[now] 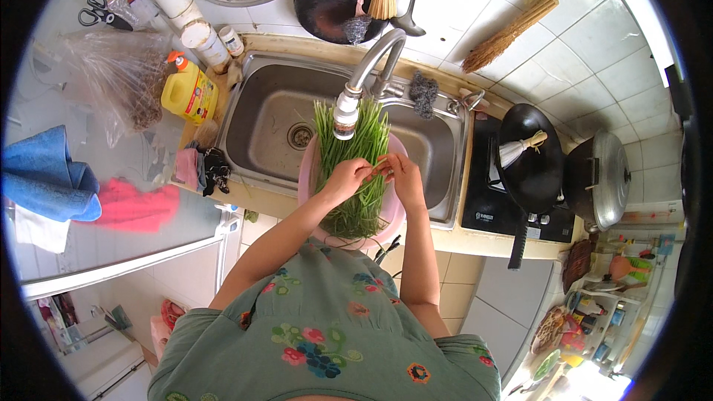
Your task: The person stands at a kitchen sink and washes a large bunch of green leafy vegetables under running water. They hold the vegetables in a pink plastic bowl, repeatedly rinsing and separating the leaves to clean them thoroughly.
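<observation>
A thick bundle of long, thin chive-like greens [348, 217] lies in a pink plastic basin [396, 211]. The basin rests across the front edge of the double-bowl steel sink [262, 83], over its divider. Above the bundle, my left hand [348, 179] and my right hand [405, 178] meet with fingertips pinched. A thin green stalk [380, 164] runs between them, held by both. The tips of the greens point toward the wall, under the spout of the steel faucet [370, 58]. My fingers partly hide the stalk.
Left of the sink stand a yellow detergent bottle [189, 92] and some rags [203, 167]. A steel-wool scourer [423, 94] sits behind the right bowl. To the right, a black wok [529, 156] with a protruding handle and a lidded pot [599, 178] stand at the gas stove [484, 195].
</observation>
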Action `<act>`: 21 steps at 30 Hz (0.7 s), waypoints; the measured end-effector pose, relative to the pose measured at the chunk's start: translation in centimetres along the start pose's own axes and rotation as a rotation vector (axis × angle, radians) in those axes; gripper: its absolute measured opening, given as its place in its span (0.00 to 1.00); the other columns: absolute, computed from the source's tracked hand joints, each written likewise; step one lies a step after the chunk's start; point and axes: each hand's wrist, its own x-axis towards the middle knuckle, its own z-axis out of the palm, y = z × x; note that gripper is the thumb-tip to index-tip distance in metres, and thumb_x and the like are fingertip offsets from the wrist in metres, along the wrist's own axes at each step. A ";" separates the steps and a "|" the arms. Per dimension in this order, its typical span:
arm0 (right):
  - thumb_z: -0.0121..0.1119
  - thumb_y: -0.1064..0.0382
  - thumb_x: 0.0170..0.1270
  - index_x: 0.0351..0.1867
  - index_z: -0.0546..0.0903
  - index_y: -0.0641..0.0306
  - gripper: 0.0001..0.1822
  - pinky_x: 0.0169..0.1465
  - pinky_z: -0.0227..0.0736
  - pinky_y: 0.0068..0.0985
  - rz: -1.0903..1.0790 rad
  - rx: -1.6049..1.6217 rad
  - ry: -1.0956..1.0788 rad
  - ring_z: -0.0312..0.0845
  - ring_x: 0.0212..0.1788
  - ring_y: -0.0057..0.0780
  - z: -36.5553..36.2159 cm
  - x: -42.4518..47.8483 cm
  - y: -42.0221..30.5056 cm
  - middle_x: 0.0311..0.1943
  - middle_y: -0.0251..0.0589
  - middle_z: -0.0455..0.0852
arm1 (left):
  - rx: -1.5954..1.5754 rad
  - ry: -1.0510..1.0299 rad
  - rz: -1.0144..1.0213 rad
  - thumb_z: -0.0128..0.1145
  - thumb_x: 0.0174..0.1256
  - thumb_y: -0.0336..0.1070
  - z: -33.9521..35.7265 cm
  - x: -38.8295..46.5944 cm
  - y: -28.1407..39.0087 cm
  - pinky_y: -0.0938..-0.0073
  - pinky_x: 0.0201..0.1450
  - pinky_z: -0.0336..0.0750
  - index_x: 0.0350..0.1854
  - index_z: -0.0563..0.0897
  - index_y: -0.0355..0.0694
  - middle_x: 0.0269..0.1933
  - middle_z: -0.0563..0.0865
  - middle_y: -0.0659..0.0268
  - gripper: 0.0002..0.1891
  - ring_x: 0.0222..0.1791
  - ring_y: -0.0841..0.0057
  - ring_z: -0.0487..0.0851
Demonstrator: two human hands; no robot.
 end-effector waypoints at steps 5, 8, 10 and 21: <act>0.58 0.63 0.72 0.41 0.84 0.67 0.09 0.34 0.74 0.20 -0.121 -0.185 -0.023 0.81 0.31 0.20 0.5 -0.4 0.4 0.30 0.35 0.88 | 0.080 -0.050 -0.022 0.55 0.75 0.35 -0.3 -0.2 0.4 0.76 0.30 0.71 0.43 0.84 0.34 0.29 0.84 0.68 0.09 0.26 0.83 0.76; 0.59 0.63 0.71 0.42 0.84 0.67 0.09 0.34 0.74 0.21 0.008 -0.183 -0.063 0.81 0.32 0.19 -0.1 -0.2 0.0 0.30 0.35 0.88 | 0.027 -0.020 0.011 0.55 0.75 0.35 -0.4 -0.6 0.2 0.75 0.31 0.71 0.42 0.83 0.33 0.29 0.84 0.66 0.10 0.27 0.81 0.76; 0.58 0.63 0.72 0.42 0.84 0.66 0.09 0.34 0.74 0.20 0.050 -0.128 -0.049 0.81 0.32 0.19 -0.1 -0.1 -0.1 0.31 0.35 0.88 | 0.066 -0.028 0.018 0.54 0.75 0.34 -0.5 -0.4 -0.2 0.75 0.33 0.71 0.42 0.83 0.32 0.30 0.84 0.65 0.10 0.28 0.80 0.77; 0.59 0.65 0.70 0.43 0.83 0.68 0.08 0.34 0.72 0.19 -0.045 -0.044 -0.013 0.79 0.31 0.18 1.1 -1.0 -0.8 0.32 0.32 0.88 | -0.024 -0.023 -0.062 0.52 0.76 0.35 -0.6 -0.8 -0.2 0.75 0.35 0.70 0.39 0.82 0.33 0.30 0.83 0.66 0.10 0.30 0.81 0.77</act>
